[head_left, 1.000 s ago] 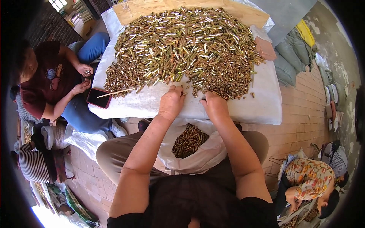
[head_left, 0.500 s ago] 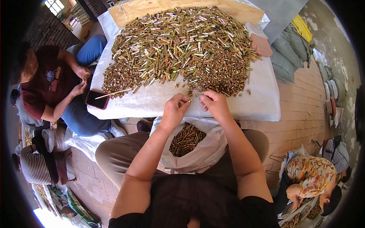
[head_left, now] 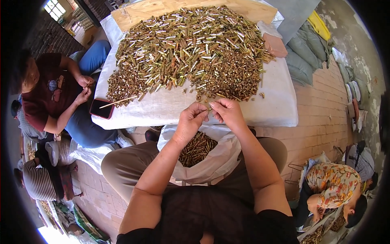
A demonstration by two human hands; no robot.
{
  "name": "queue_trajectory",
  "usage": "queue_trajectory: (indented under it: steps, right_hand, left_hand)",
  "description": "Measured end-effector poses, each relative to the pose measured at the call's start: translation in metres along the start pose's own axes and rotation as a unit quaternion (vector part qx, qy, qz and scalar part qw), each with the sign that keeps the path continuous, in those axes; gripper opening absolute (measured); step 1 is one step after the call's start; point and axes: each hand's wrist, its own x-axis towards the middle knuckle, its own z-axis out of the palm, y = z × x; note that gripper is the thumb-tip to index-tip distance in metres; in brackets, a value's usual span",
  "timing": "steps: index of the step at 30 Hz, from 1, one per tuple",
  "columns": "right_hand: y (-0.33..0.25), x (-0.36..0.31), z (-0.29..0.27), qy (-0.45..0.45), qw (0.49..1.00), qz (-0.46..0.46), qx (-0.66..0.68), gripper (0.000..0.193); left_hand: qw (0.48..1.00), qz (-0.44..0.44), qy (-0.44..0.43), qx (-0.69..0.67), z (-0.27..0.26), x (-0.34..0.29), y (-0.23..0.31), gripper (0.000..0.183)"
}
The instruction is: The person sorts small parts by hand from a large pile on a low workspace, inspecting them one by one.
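Note:
My left hand [head_left: 191, 118] and my right hand [head_left: 229, 112] meet above the near edge of the cloth-covered table [head_left: 154, 112]. Between their pinched fingertips is a small brass-coloured metal piece [head_left: 209, 109]. My left fingers are closed on it. The right fingers pinch at its other side, and what else they may hold is hidden. Beyond my hands lies a wide heap of gold-coloured metal tubes [head_left: 174, 49], with small nut-like metal pieces [head_left: 231, 83] massed along its near side. Below my wrists, a white sack [head_left: 225, 156] stands open between my knees, holding many similar metal tubes [head_left: 198, 149].
A phone [head_left: 101, 109] with a thin wooden stick [head_left: 118, 101] across it lies at the table's left corner. A person in a maroon shirt [head_left: 53, 87] sits there. A wooden board [head_left: 187, 12] backs the heap; a reddish block [head_left: 275, 45] sits at right. Others work behind.
My two hands have come together, so their fingertips now meet at the small metal piece. The whole view has shifted slightly.

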Motion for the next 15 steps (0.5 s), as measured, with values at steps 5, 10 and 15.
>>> queue_trajectory:
  steps: [5, 10, 15]
  right_hand:
    - [0.003, 0.0, 0.001, 0.027, 0.996, -0.043, -0.079, 0.024]
    - [0.014, -0.001, 0.008, 0.098, 0.929, -0.207, -0.289, 0.031]
    - [0.019, -0.011, 0.026, 0.157, 0.863, -0.298, -0.376, 0.028]
  left_hand:
    - [1.0, 0.0, -0.004, -0.015, 0.002, 0.0, -0.002, 0.004]
    - [0.999, -0.023, 0.005, -0.043, 0.003, 0.0, -0.001, 0.005]
    - [0.997, -0.024, 0.028, -0.074, 0.001, -0.003, -0.009, 0.005]
